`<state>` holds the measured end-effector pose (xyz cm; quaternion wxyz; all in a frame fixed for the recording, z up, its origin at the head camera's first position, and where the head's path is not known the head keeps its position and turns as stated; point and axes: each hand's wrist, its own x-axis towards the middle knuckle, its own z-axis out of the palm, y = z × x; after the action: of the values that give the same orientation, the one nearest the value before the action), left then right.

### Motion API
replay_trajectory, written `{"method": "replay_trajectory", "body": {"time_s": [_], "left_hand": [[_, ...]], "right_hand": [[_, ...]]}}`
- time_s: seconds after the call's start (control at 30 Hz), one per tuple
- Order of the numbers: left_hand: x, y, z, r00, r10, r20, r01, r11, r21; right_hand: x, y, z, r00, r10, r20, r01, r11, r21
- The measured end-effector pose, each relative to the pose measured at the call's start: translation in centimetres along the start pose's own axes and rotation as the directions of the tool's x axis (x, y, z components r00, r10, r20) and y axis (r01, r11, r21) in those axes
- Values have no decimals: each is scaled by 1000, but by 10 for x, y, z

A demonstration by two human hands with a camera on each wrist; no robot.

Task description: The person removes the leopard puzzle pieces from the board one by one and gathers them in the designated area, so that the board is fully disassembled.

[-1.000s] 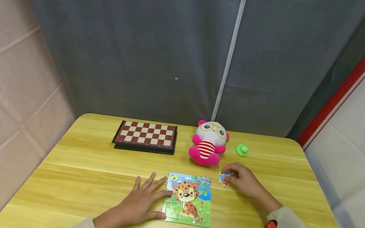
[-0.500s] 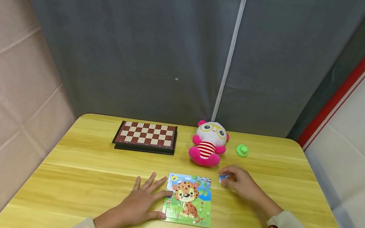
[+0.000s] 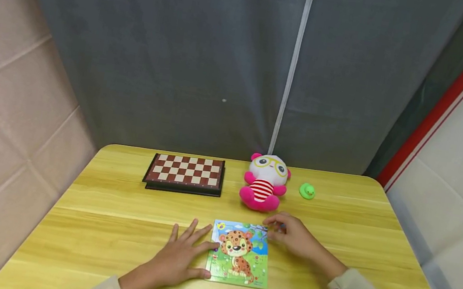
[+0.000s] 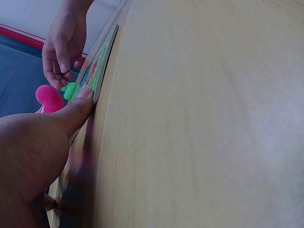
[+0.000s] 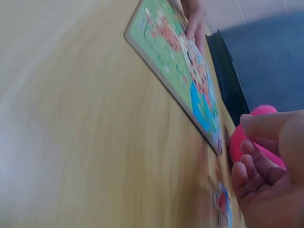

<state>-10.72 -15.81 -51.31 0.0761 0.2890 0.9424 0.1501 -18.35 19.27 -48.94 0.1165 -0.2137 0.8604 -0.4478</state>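
A square leopard puzzle [image 3: 238, 262] lies flat on the wooden table. My left hand [image 3: 177, 257] is spread at its left edge, with forefinger and thumb resting on the border; the thumb also shows on the rim in the left wrist view. My right hand [image 3: 294, 235] hovers just at the puzzle's upper right corner. Its fingers are loosely curled, and no piece shows between them in the right wrist view. Below it, a small loose puzzle piece [image 5: 223, 205] lies on the table beside the board; the head view shows only a bluish bit of it between the fingers.
Behind the puzzle sits a pink and white plush panda [image 3: 262, 185]. A green rubber duck [image 3: 307, 191] stands to its right. At the back left lies a chessboard box [image 3: 185, 173]. A grey curtain [image 3: 182, 56] hangs behind the table's far edge.
My right hand has moved left from the loose piece to the puzzle's upper right corner, and the piece is now mostly covered in the head view. The left hand has kept its place.
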Motion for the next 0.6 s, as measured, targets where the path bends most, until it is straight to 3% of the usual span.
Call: {"method": "replay_trajectory", "body": {"time_s": [0.23, 0.6], "left_hand": [[0, 1, -2, 1000, -1, 0, 1, 1000, 2], [1, -2, 1, 1000, 1, -1, -1, 1000, 10]], "right_hand": [[4, -11, 14, 999, 23, 27, -23, 999, 25], [15, -19, 32, 996, -63, 57, 62, 998, 18]]}}
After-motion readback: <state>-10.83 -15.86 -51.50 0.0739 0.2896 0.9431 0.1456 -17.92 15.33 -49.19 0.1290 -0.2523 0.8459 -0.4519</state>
